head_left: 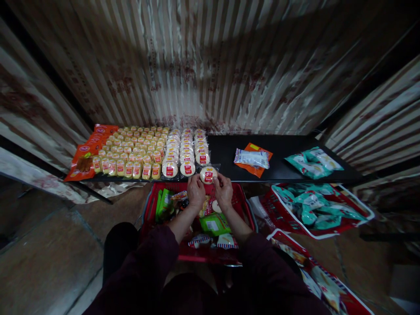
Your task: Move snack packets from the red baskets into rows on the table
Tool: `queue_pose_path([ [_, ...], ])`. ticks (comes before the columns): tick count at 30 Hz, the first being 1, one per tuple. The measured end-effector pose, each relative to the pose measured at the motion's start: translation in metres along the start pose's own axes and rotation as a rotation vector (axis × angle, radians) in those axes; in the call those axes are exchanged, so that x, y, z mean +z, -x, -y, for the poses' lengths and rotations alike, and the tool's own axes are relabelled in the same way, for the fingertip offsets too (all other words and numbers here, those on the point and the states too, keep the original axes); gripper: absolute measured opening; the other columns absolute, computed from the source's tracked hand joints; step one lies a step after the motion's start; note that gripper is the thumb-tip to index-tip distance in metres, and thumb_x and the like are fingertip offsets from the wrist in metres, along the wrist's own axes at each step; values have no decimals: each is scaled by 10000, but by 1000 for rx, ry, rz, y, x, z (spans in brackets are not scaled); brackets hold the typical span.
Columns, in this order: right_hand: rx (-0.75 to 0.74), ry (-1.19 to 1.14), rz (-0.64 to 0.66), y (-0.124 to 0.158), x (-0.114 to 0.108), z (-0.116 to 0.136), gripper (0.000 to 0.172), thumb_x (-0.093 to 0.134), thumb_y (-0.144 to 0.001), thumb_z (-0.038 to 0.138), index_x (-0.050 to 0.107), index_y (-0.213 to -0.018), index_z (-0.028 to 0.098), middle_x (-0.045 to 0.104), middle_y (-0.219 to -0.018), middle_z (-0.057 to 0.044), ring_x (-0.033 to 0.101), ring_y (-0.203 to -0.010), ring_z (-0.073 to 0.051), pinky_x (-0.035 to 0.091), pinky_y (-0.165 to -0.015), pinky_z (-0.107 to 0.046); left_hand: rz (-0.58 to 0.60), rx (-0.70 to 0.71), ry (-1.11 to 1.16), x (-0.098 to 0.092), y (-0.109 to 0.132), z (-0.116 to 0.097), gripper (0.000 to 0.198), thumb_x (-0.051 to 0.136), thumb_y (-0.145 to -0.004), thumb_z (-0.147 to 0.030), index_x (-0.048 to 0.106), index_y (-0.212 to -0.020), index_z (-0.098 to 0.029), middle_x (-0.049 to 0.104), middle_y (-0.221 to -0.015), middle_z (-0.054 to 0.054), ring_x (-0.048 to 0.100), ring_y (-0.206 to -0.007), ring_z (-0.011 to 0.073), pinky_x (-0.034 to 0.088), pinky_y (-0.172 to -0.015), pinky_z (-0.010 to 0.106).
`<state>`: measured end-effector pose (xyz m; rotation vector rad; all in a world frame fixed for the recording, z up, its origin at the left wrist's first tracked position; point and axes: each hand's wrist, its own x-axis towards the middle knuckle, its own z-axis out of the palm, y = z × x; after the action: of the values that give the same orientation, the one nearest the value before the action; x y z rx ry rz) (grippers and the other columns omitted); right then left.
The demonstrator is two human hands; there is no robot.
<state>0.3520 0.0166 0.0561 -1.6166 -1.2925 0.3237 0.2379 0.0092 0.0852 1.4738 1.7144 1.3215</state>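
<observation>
Both my hands hold one round pale packet with a red label at the front edge of a black shelf. My left hand grips its left side and my right hand grips its right side, fingers closed on the wrapper. To the left of it, rows of the same round packets stand on the shelf, with smaller yellow packets and orange packets further left. Below my hands sits a red basket with mixed packets, a green one among them.
On the shelf's right part lie an orange and white packet and teal packets. A red bag of teal packets and another red bag stand on the floor at the right. Corrugated sheeting rises behind the shelf.
</observation>
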Motion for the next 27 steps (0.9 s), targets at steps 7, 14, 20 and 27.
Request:
queue_pose_path([
  [7,1,25,-20,-31,18,-2,496,413,-862,510,656,-1083,139,621,-938,-118,554,-869,-225,457,-821,-364,15,21,31,11,-22,-2,426,443,-740,-14,621,-1089,-182,651,-1067,96,584,-1052,208,437,-988,345],
  [14,19,64,10,-54,31,-10,480,412,-848,477,665,-1053,125,628,-940,-130,552,-876,-233,447,-820,-363,65,54,7,21,-32,3,470,457,-722,-16,597,-1155,-137,625,-1185,141,560,-1146,243,401,-1051,397],
  [20,-8,85,28,-62,39,-19,425,421,-846,435,673,-1029,146,636,-910,-119,548,-842,-228,438,-795,-354,85,93,32,31,-34,14,480,466,-714,-27,599,-1161,-144,592,-1254,126,495,-1240,239,360,-1102,412],
  [27,-3,126,58,-67,44,-19,413,421,-844,418,678,-1039,160,620,-899,-104,546,-810,-214,435,-745,-327,139,144,7,39,-32,23,515,448,-729,-31,560,-1227,-98,524,-1340,163,438,-1303,250,335,-1127,409],
])
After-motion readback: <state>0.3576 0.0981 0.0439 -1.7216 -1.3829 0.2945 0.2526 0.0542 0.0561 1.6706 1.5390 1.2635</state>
